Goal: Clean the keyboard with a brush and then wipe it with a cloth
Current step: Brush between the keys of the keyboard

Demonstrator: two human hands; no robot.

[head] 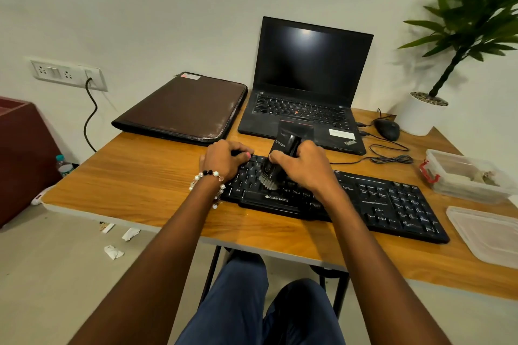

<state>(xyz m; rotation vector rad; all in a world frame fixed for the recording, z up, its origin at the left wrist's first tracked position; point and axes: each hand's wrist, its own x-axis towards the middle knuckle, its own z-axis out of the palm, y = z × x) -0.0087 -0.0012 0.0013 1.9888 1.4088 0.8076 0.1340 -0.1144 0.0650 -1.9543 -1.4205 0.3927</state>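
A black keyboard (392, 204) lies on the wooden table (140, 176), slanting from the middle towards the right. My right hand (305, 168) grips a black brush (280, 157) by its handle, and the grey bristles touch the keys on the keyboard's left part. My left hand (224, 158), with a beaded bracelet on the wrist, rests on the keyboard's far left corner and holds it. No cloth is in sight.
Behind the keyboard stand an open black laptop (308, 87) and a brown sleeve (185, 109). A mouse (388, 129) with its cable and a potted plant (423, 112) are at the back right. A plastic box (465, 173) and its lid (487, 232) sit at the right edge.
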